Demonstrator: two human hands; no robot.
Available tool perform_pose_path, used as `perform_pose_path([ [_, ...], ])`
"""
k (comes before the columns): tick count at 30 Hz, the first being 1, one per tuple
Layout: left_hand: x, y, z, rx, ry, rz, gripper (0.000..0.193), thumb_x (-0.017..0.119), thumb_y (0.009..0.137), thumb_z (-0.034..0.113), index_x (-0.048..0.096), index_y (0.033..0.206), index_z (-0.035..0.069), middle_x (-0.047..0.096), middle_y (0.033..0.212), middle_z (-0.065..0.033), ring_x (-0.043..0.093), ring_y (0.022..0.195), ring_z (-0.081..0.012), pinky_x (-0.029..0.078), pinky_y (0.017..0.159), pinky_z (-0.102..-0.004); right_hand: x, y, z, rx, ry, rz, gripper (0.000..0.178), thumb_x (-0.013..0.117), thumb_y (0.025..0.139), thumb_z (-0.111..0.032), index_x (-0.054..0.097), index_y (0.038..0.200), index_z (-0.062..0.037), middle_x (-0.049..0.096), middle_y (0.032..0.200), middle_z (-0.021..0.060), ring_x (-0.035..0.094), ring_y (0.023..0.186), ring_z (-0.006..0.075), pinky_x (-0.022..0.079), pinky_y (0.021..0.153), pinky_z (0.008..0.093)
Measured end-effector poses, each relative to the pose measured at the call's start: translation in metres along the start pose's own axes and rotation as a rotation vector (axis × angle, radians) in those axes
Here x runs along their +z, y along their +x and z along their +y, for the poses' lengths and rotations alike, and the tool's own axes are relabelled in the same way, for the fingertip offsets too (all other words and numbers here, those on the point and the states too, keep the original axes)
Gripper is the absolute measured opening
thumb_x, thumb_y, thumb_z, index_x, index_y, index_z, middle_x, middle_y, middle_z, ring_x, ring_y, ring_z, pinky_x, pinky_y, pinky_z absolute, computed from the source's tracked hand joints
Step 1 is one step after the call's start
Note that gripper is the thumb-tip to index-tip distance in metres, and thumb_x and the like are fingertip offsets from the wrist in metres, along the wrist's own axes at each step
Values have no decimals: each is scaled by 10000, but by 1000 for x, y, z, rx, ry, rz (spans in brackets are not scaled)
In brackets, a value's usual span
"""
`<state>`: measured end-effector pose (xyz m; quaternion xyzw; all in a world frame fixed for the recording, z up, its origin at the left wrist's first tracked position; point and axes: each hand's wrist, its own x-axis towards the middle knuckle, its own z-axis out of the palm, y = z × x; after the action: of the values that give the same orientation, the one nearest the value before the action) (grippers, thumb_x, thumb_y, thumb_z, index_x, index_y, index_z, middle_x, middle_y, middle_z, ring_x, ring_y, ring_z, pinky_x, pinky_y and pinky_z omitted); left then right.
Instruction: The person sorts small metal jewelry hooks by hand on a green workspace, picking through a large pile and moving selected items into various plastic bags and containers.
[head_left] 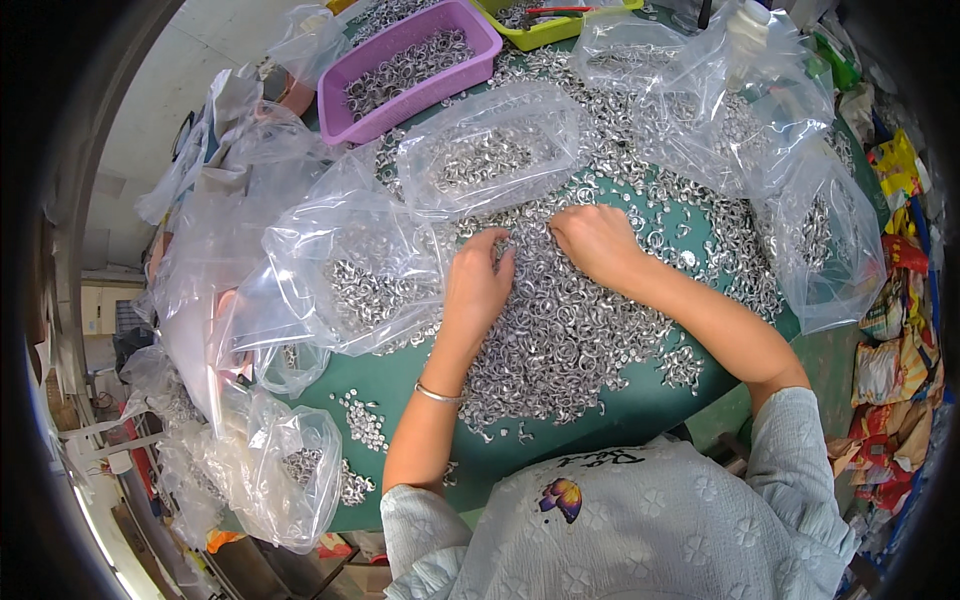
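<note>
A big heap of small silvery metal rings covers the green table in front of me. At the far left part of the heap is my left hand, thumb and forefinger apart, with no part visible between them. My right hand is closed at the heap's far edge, its fingertips bent down to the rings. Whatever those fingers pinch is too small or hidden to name. Just beyond the hands lies a clear plastic bag with more metal pieces in it. Another clear bag of such pieces sits left of my left hand.
A purple basket of rings and a yellow-green tray stand at the back. More clear bags lie to the right. Small metal discs lie near the green table's front left. Colourful packages are piled beyond the right edge.
</note>
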<state>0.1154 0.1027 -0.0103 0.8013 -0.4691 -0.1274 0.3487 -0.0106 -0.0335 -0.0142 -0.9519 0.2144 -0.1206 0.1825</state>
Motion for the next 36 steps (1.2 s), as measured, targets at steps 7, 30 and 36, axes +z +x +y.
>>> perform_pose_path([
  [7,4,0,-2,66,10,-1,203,665,758,95,626,934,1,530,687,-134,478,574,-224,414,559,-333,-5,7,-8,118,22,-141,191,670,746,-216,637,766,-29,638,774,181,638,738,331,510,618,427],
  [30,-7,-3,17,21,-9,-19,203,655,766,83,619,949,3,567,790,-156,538,664,-277,434,607,-367,-34,18,48,517,1408,-251,270,569,896,-270,542,716,-70,448,586,-27,317,414,48,199,357,207],
  [36,19,21,14,136,107,60,219,682,749,125,644,939,22,595,798,-143,574,698,-289,454,627,-375,-11,20,49,304,902,-33,231,644,819,-261,652,866,-35,623,719,72,542,519,166,427,485,281],
])
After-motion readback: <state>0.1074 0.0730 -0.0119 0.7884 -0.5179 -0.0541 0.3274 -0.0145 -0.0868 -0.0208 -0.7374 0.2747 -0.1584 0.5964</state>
